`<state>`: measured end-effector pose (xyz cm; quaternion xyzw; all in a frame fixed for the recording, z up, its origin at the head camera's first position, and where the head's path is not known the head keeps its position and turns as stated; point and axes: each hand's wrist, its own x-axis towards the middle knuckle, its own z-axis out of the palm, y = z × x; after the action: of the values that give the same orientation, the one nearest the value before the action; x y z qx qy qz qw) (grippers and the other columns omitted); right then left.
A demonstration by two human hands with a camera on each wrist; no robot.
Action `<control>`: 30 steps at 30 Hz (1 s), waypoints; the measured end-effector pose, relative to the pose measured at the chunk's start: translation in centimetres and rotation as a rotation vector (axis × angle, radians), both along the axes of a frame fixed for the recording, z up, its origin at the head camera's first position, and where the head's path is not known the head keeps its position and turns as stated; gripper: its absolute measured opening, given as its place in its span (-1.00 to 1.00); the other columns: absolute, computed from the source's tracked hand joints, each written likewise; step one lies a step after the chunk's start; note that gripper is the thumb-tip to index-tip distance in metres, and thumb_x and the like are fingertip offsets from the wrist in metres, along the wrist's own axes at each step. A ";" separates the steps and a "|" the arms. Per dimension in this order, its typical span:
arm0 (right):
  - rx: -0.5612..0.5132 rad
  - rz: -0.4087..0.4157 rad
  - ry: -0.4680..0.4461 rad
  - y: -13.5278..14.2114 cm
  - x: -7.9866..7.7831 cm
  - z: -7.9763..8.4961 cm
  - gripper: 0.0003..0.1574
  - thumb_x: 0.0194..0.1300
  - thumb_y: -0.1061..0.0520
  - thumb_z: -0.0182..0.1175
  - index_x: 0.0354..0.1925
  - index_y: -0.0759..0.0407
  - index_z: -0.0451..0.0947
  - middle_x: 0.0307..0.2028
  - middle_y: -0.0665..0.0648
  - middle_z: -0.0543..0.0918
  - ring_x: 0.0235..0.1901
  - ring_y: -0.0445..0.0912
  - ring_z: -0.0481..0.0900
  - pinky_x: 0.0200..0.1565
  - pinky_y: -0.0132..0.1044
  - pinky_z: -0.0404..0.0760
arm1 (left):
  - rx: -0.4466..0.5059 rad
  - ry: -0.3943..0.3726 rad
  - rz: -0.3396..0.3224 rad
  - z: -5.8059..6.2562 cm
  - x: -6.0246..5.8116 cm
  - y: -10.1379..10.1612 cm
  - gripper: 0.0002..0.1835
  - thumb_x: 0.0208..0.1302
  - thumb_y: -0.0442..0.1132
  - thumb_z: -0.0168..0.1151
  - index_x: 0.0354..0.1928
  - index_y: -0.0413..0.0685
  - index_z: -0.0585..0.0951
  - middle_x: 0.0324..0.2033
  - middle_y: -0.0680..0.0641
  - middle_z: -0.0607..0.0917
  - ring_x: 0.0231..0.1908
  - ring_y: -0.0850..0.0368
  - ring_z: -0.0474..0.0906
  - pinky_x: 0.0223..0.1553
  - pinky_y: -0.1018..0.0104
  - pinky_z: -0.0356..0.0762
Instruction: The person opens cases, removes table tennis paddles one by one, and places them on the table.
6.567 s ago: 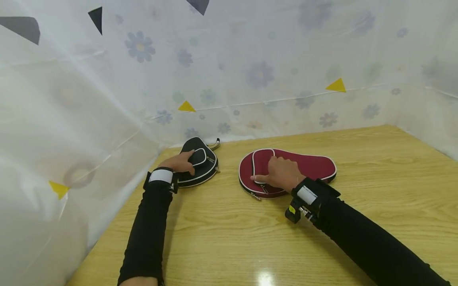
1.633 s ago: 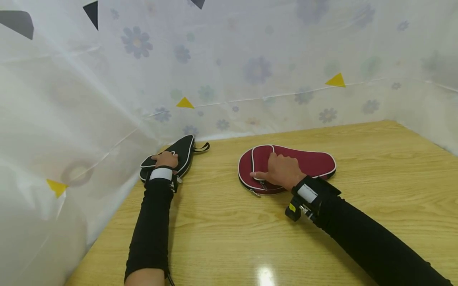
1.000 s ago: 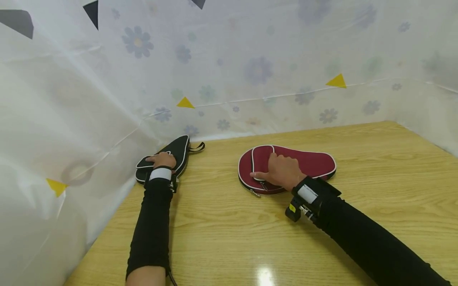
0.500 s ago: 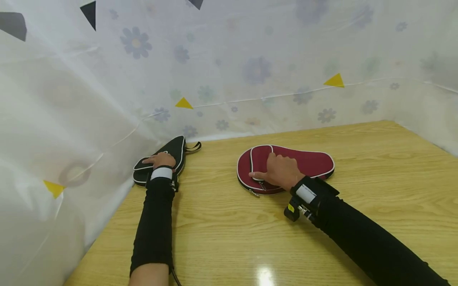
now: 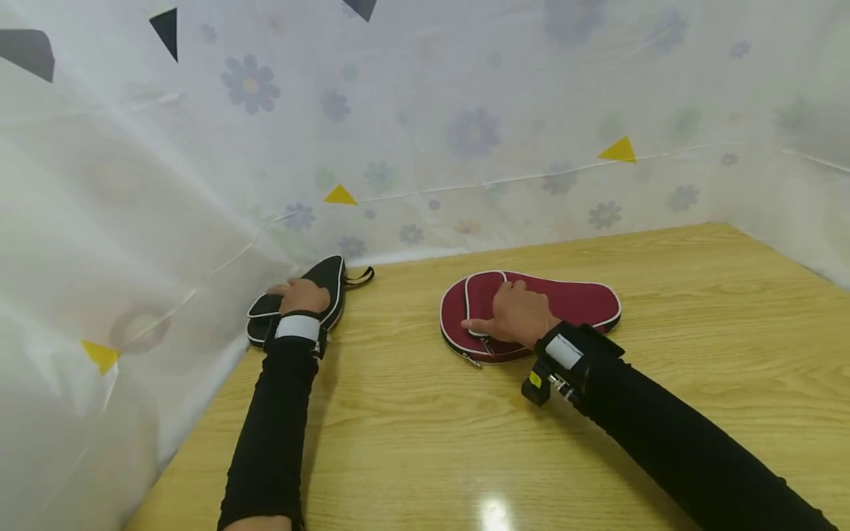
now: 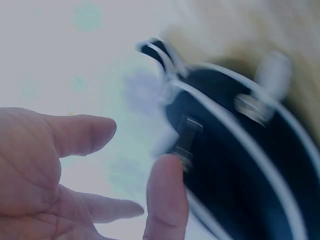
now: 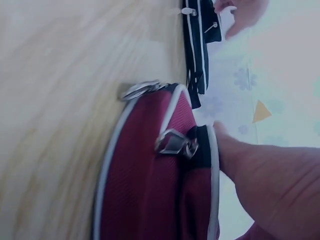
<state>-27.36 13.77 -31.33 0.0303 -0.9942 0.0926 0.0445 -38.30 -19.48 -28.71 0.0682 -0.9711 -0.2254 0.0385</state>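
A black table tennis bat case (image 5: 325,279) with white piping lies at the back left of the table, its wrist loop pointing right. My left hand (image 5: 304,296) is over its round end and covers part of it. In the left wrist view the fingers (image 6: 82,134) of that hand are spread, with nothing gripped between them. A dark red bat case (image 5: 571,299) of the same shape lies right of centre, its narrow end to the right. On its pocket rests my right hand (image 5: 521,313), thumb stretched left near the zip pull (image 7: 175,143).
The wooden table (image 5: 398,413) runs up to a white flowered sheet (image 5: 425,133) at the back, and sheeting also stands at the left and right. Bare wood separates the two cases. A camera (image 5: 536,387) hangs at my right wrist.
Since the oldest frame, the black case has turned and slid left with my left hand. In the last half second, that hand has shifted while the case stays nearly still. The red case stays put.
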 end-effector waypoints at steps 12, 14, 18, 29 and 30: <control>-0.008 -0.036 -0.068 -0.7 -1.3 1.2 -0.21 0.30 -0.48 0.16 -0.65 0.13 0.56 -0.02 0.54 0.53 -0.37 0.14 0.60 -0.27 0.05 0.64 | -0.153 -0.111 -0.636 1.1 4.9 12.3 -0.47 0.48 -0.02 0.19 -0.58 -0.27 0.69 -0.63 -0.13 0.67 -0.63 0.04 0.56 -0.56 0.32 0.42; 0.000 -0.038 -0.066 -0.8 -1.5 1.3 -0.20 0.29 -0.49 0.16 -0.58 0.18 0.62 -0.01 0.54 0.54 -0.35 0.15 0.60 -0.23 0.06 0.65 | -0.158 -0.176 -0.727 0.5 6.4 13.6 -0.51 0.43 0.02 0.25 -0.40 -0.32 0.77 -0.44 -0.20 0.78 -0.43 -0.04 0.71 -0.49 0.34 0.51; 0.011 -0.048 -0.057 -1.0 -1.5 1.5 -0.15 0.27 -0.51 0.17 -0.42 0.28 0.70 -0.14 0.47 0.52 -0.24 0.20 0.58 -0.16 0.10 0.65 | -0.189 -0.191 -0.807 -0.9 8.7 15.4 -0.55 0.35 0.02 0.35 -0.42 -0.29 0.76 -0.58 -0.08 0.74 -0.52 0.07 0.67 -0.55 0.40 0.40; -0.031 -0.097 -0.072 -1.5 -1.1 1.2 0.00 0.26 -0.45 0.23 -0.05 0.53 0.62 0.11 0.66 0.39 0.08 0.43 0.47 -0.01 0.26 0.60 | -0.215 -0.114 -0.744 -3.0 10.6 16.9 -0.72 0.28 -0.05 0.42 -0.39 -0.12 0.65 -0.65 0.10 0.47 -0.62 0.22 0.35 -0.57 0.34 0.30; -0.032 -0.100 -0.071 -1.5 -1.1 1.2 -0.02 0.26 -0.44 0.24 -0.06 0.53 0.63 0.10 0.66 0.39 0.07 0.42 0.47 -0.01 0.26 0.60 | -0.214 -0.115 -0.741 -3.0 10.6 17.0 -0.73 0.29 -0.06 0.42 -0.38 -0.12 0.66 -0.64 0.10 0.47 -0.61 0.22 0.36 -0.57 0.34 0.31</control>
<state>-28.41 12.22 -30.11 -0.0236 -0.9938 0.1074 0.0144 -27.65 -2.52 -31.69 -0.2791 -0.9485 -0.1170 -0.0931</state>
